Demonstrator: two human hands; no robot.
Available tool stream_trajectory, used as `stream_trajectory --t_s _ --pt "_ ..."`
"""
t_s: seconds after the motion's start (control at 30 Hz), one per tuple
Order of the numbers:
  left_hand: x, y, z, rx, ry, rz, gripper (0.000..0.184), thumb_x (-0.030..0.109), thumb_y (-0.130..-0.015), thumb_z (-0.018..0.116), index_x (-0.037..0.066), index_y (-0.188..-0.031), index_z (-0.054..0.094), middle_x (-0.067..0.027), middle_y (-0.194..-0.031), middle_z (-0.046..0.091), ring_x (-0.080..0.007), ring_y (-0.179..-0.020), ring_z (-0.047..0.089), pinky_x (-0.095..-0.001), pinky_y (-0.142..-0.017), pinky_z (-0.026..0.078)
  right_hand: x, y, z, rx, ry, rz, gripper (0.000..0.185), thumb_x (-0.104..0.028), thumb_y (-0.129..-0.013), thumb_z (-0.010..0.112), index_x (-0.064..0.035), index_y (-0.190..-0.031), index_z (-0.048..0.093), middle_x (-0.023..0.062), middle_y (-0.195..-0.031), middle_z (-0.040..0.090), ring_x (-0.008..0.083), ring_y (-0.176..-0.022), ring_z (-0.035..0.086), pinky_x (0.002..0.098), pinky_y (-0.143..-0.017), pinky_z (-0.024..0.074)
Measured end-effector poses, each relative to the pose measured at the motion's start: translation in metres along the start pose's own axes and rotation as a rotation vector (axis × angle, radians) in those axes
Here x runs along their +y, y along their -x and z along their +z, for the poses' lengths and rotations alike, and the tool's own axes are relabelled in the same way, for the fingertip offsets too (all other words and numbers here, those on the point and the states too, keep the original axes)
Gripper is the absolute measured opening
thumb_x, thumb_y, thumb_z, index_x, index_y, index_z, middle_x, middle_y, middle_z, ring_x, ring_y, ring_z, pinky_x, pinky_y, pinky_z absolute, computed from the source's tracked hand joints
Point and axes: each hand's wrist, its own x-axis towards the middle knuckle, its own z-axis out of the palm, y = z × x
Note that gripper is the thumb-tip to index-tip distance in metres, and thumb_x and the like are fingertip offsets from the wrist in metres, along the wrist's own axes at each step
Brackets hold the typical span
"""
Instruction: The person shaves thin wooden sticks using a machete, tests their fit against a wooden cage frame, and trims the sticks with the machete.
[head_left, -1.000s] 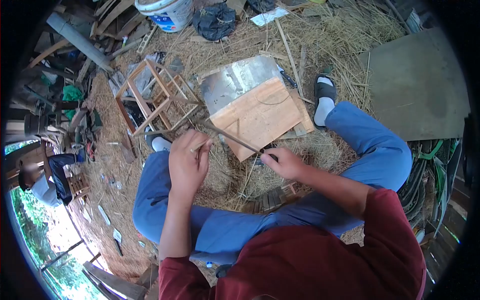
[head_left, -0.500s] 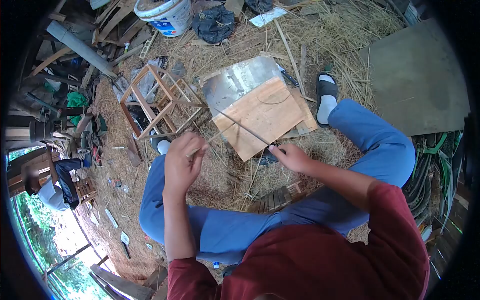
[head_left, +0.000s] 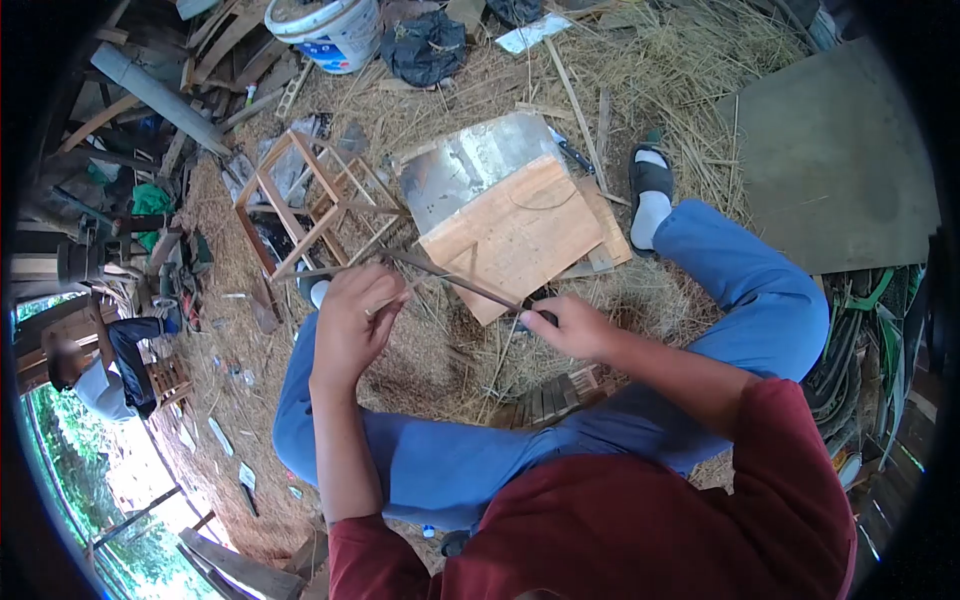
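Observation:
My right hand [head_left: 570,328] is closed round the dark handle of a long, narrow knife [head_left: 465,284]. Its blade slants up and left, with the far end close to the fingers of my left hand [head_left: 360,308]. Those fingers pinch a thin wooden strip [head_left: 396,297], partly hidden by the hand; whether the blade touches it I cannot tell. Beyond the blade, a flat wooden board [head_left: 530,235] lies over a worn metal sheet [head_left: 470,170]. Left of these, an open wooden frame [head_left: 305,205] rests on the straw-covered ground.
A white bucket [head_left: 335,35] and a black plastic bag [head_left: 425,48] stand at the back. A large flat panel [head_left: 835,160] lies on the right, above coiled hoses [head_left: 850,350]. Scrap wood [head_left: 160,100] is piled at the left. Another person [head_left: 100,375] sits at far left.
The knife has shifted left and down, bringing its far end near my left fingers. Both hands have moved a little left, my right one also slightly lower.

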Motion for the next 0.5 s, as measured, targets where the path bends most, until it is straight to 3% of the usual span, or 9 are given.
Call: stream_trajectory --t_s 0.07,0.13,0.2,0.3,0.33,0.4,0.5 --pt "0.002 0.001 -0.002 -0.033 -0.043 0.071 0.014 0.010 -0.083 0.074 0.005 -0.090 0.062 -0.0090 -0.086 0.061 -0.0324 -0.084 0.061 -0.0426 -0.075 0.046 0.022 -0.003 0.004 0.052 -0.016 -0.026 0.063 -0.057 -0.103 0.051 0.0006 -0.088 0.074 0.0203 -0.069 0.067 0.0339 -0.066 0.069 0.0452 -0.068 0.0532" --pt "0.000 -0.002 -0.005 -0.053 -0.073 0.110 0.015 0.011 -0.082 0.074 0.007 -0.089 0.062 -0.0085 -0.087 0.060 -0.0312 -0.085 0.060 -0.0422 -0.075 0.046 0.023 -0.015 -0.009 -0.082 0.013 0.297 0.057 -0.053 -0.102 0.054 -0.0002 -0.094 0.074 0.0209 -0.074 0.069 0.0344 -0.068 0.069 0.0445 -0.069 0.0536" --pt "-0.004 -0.005 -0.004 -0.036 -0.064 0.116 0.014 0.010 -0.082 0.074 0.007 -0.089 0.062 -0.0085 -0.086 0.060 -0.0312 -0.085 0.060 -0.0421 -0.075 0.045 0.011 -0.010 -0.011 -0.047 0.049 0.268 0.057 -0.052 -0.103 0.054 0.0003 -0.093 0.074 0.0215 -0.076 0.070 0.0346 -0.069 0.069 0.0446 -0.069 0.0535" --pt "-0.005 -0.001 0.001 -0.021 -0.042 0.102 0.014 0.009 -0.082 0.074 0.007 -0.090 0.062 -0.0086 -0.085 0.059 -0.0313 -0.084 0.059 -0.0419 -0.074 0.045 -0.010 0.006 -0.005 0.032 0.095 -0.034 0.066 -0.056 -0.103 0.051 0.0028 -0.081 0.072 0.0228 -0.070 0.068 0.0374 -0.068 0.068 0.0469 -0.070 0.0530" --pt "-0.004 -0.002 0.000 -0.016 -0.049 0.115 0.013 0.009 -0.082 0.073 0.007 -0.090 0.062 -0.0086 -0.085 0.059 -0.0313 -0.084 0.059 -0.0420 -0.074 0.045 0.004 0.004 0.001 0.028 0.090 -0.034 0.066 -0.056 -0.103 0.051 0.0028 -0.081 0.072 0.0228 -0.070 0.068 0.0374 -0.068 0.068 0.0469 -0.070 0.0530" --pt "-0.003 0.000 -0.001 -0.009 -0.040 0.113 0.013 0.008 -0.082 0.073 0.006 -0.089 0.062 -0.0089 -0.084 0.058 -0.0315 -0.083 0.059 -0.0422 -0.074 0.045 0.031 -0.007 0.007 0.032 -0.078 0.353 0.065 -0.055 -0.102 0.052 0.0029 -0.081 0.072 0.0232 -0.071 0.067 0.0389 -0.069 0.068 0.0477 -0.070 0.0526" --pt "-0.005 -0.002 0.000 0.020 -0.023 0.094 0.012 0.008 -0.083 0.072 0.006 -0.089 0.062 -0.0096 -0.082 0.058 -0.0322 -0.082 0.059 -0.0427 -0.074 0.045 0.025 -0.009 -0.006 0.018 0.022 0.266 0.065 -0.055 -0.102 0.052 0.0032 -0.081 0.072 0.0216 -0.069 0.067 0.0369 -0.067 0.068 0.0476 -0.069 0.0522"
